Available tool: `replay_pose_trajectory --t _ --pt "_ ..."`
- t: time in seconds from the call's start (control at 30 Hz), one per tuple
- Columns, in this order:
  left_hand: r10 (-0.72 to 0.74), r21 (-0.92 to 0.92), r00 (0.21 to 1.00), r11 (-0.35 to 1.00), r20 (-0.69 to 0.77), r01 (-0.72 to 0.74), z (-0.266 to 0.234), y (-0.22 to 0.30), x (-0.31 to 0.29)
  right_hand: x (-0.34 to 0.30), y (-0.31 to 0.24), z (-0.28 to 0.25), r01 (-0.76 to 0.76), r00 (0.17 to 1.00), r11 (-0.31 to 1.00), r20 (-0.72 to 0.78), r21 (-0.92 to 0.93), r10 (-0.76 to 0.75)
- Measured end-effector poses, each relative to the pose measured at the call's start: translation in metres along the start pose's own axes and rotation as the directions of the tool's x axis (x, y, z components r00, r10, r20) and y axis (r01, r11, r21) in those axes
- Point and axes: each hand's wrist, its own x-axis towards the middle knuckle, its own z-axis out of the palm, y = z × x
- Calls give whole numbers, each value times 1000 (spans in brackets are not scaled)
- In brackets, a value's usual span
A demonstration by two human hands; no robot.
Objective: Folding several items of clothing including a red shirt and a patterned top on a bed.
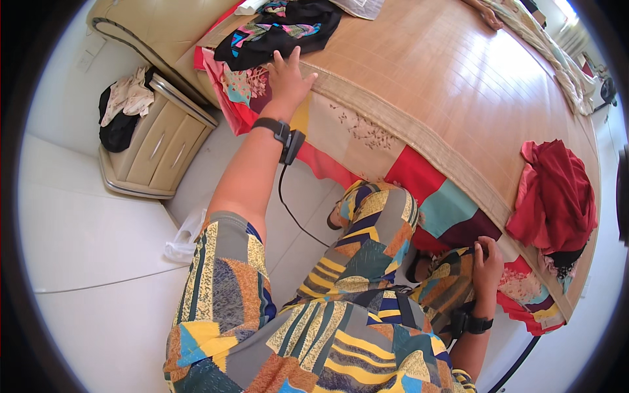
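My left hand reaches to the bed's near edge, its fingers spread. The fingertips lie at the lower edge of a black garment with a pink and blue pattern; whether they press on it I cannot tell. Nothing is gripped in that hand. Beside my knee, close to the bed's side, my right hand is loosely curled, with no object showing in it. A crumpled dark red cloth lies on the bed mat to the right of that hand, with black fabric under its lower end.
A tan woven mat covers the bed, over a colourful patchwork sheet hanging down the side. At left stands a beige bedside cabinet with clothes on it. A white plastic bag lies on the floor. Another person's hand rests at the far side.
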Motion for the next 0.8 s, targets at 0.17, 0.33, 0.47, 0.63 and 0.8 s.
replay_pose_trajectory --t 0.17,0.33,0.47,0.63,0.8 --pt "-65 19 996 998 67 64 2 -8 33 1 -6 0 -49 999 999 16 -22 49" --pt "-307 145 936 948 170 284 -12 8 52 1 -14 -3 -57 998 998 18 -40 58" --pt "-209 321 969 934 133 157 -20 -4 69 1 -12 -3 -87 996 996 19 -26 87" --pt "-41 308 996 951 74 17 -14 -26 81 0 -18 -6 -84 996 996 33 -3 84" --pt "144 266 973 945 180 -189 -31 41 41 -1 -25 -10 -86 995 996 44 -24 87"
